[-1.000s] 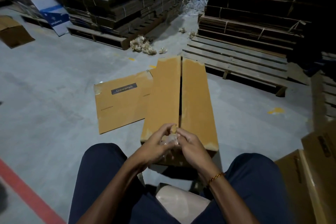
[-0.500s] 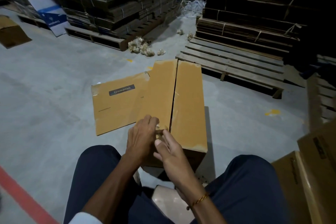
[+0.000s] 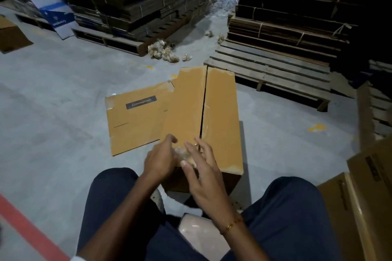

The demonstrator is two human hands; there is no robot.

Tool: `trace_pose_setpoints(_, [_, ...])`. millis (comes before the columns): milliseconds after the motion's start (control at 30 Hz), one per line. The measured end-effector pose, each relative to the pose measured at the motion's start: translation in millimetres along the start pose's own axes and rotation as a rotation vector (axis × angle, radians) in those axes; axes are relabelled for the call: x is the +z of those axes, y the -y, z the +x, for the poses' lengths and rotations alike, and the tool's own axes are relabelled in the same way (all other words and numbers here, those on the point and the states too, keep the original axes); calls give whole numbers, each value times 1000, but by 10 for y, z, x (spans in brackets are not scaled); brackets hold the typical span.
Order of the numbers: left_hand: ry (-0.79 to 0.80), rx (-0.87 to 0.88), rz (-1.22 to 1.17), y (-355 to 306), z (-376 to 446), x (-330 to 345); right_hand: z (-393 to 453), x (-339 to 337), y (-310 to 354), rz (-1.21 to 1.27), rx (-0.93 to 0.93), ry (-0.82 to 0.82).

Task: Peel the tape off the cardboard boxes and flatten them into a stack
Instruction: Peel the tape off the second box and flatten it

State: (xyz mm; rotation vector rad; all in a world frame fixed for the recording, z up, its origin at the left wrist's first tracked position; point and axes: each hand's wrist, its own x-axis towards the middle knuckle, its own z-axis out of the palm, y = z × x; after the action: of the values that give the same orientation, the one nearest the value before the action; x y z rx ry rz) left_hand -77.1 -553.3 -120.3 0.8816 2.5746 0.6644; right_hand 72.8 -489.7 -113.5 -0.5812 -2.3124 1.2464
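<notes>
Midway, by the look of it: top seam of the upright box [image 3: 220, 116] already split, one flattened box [image 3: 135, 121] lying just left of it (further boxes waiting at right). Wad of peeled tape [image 3: 182, 153] cupped between left hand [image 3: 161, 160] and straight-fingered right hand [image 3: 201, 174].

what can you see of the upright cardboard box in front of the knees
The cardboard box is plain tan corrugated board, tall and narrow, standing on the concrete floor between the person's knees. Its two top flaps lie closed with a dark open seam between them; pale tape residue marks the flap ends and seam. Its left edge overlaps a flattened Crompton box. The left hand and right hand work a crumpled tape wad over its near end.
</notes>
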Motion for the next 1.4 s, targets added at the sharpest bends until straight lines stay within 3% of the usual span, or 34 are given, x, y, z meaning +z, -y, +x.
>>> trace_pose_setpoints(67, [32,51,-46,-109,-95,39,62,-15,-93,2,-40,-48])
trace_pose_setpoints(167, [141,94,-353,-244,-252,16,109,-53,-323,76,39,-176])
trace_pose_setpoints(333, [680,24,-1004,-283,-497,-80,24,-95,-430,218,185,-212])
trace_pose_setpoints(367, [686,-20,-1117,-310,-551,-71,25,-113,-425,293,248,-236])
trace_pose_setpoints(433, [525,-149,-1237,-365,-589,15,63,-116,-418,371,346,-314])
trace_pose_setpoints(533, [347,-283,-1292,-418,-509,214,103,11,-299,345,255,-346])
trace_pose_setpoints(633, [327,-319,-1412,-405,-408,217,108,169,-278,230,200,-250])
trace_pose_setpoints(733, [282,-304,-1471,-257,-344,116,157,111,-331,262,238,38])
trace_pose_setpoints(800, [203,-324,-1430,-143,-276,52,149,-11,-333,540,335,232])
trace_pose_setpoints(867, [74,-355,-1302,-31,-180,12,123,-92,-382,623,388,274])
trace_pose_setpoints(967, [-126,-350,-1066,110,-86,2,159,-103,-581,142,275,142])
trace_pose_setpoints(1067, [-175,-236,-818,163,-59,32,265,-110,-782,-407,-11,201])
trace_pose_setpoints(1233, [-151,-56,-186,137,54,224,495,-169,-919,-818,-246,414])
trace_pose_setpoints(1333, [-100,19,25,90,108,315,661,-276,-922,-976,-407,428])
trace_pose_setpoints(1400, [20,12,94,109,145,346,790,-413,-877,-1041,-497,385])
